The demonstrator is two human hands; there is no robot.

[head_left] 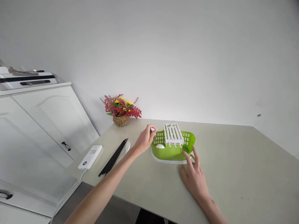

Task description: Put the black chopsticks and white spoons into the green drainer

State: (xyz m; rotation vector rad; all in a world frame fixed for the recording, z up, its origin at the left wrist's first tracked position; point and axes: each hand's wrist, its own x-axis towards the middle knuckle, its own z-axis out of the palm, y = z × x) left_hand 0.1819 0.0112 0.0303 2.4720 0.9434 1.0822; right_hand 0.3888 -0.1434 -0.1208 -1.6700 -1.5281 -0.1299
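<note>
our right hand [195,177], empty, at green perforated plastic basket [173,153]; our left hand [144,139], pinching white object [152,129]; inside: rounded white piece [160,146]; outside: slim black chopsticks [113,158], white spoon [127,147].

1. A plain pale-grey wall [198,62] rises behind the worktop [238,168]; its middle part is lighter, and the upper corners become darker;
2. on the right side, a small dark spot [259,115] is seen on the wall, above the level of the worktop;
3. the worktop is pale grey-green and smooth; its back edge meets the wall;
4. at the left stands a white cabinet [58,124], with moulded door panels and dark handles [66,146]; on its top lies a white object with a black band [28,81];
5. below the worktop's front edge, a dark grey surface [123,208] is visible.
</note>
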